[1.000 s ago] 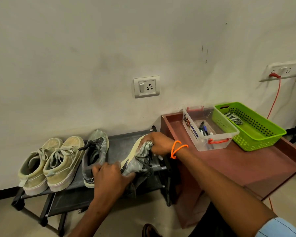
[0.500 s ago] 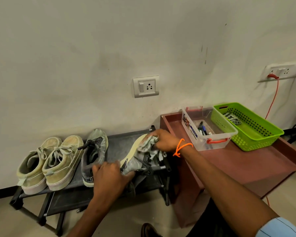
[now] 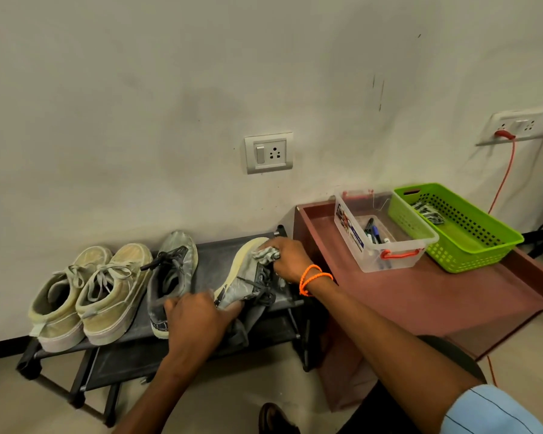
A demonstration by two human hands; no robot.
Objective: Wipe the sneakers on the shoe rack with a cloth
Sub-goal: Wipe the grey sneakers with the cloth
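Crosswise, right hand (image 3: 287, 257) over sneaker (image 3: 243, 274)

Two bare forearms are seen entering from the near edge, each ending in a bare hand: the left hand (image 3: 198, 317) and the right hand (image 3: 287, 258). A thin orange cord bracelet (image 3: 314, 278), looped twice, is worn round the right wrist. A light blue sleeve (image 3: 489, 411) with fine darker stripes is visible at the near right corner. A dark brown shoe (image 3: 276, 419) is partly seen at the near edge.
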